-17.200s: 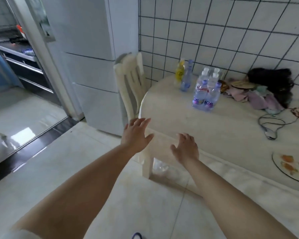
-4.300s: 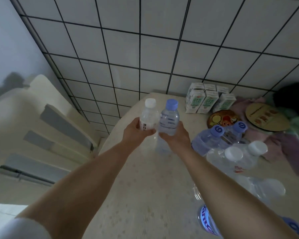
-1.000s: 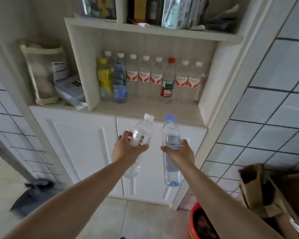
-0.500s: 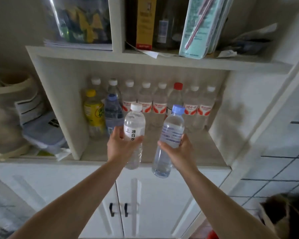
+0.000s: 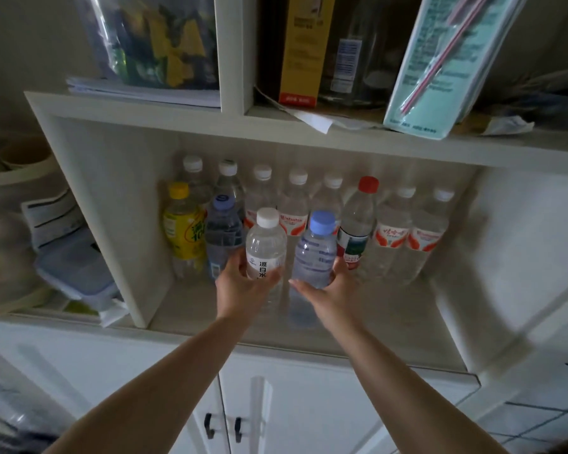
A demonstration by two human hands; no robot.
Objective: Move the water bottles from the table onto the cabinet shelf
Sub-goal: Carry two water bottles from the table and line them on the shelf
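Both bottles now raised into shelf (image 5: 210,326) | left hand (image 5: 243,290) grips white-capped bottle (image 5: 265,247) | right hand (image 5: 336,290) grips blue-capped bottle (image 5: 315,253) | contents seemingly clear

Upper shelf: yellow box (image 5: 304,50), teal pkg (image 5: 440,67), papers (image 5: 145,93). Left: plastic tubs (image 5: 76,273).

A white cabinet (image 5: 309,139) fills the view, dimly lit. Two closed doors with dark handles (image 5: 223,429) sit below its open shelves. White tiled wall (image 5: 545,417) shows at lower right.
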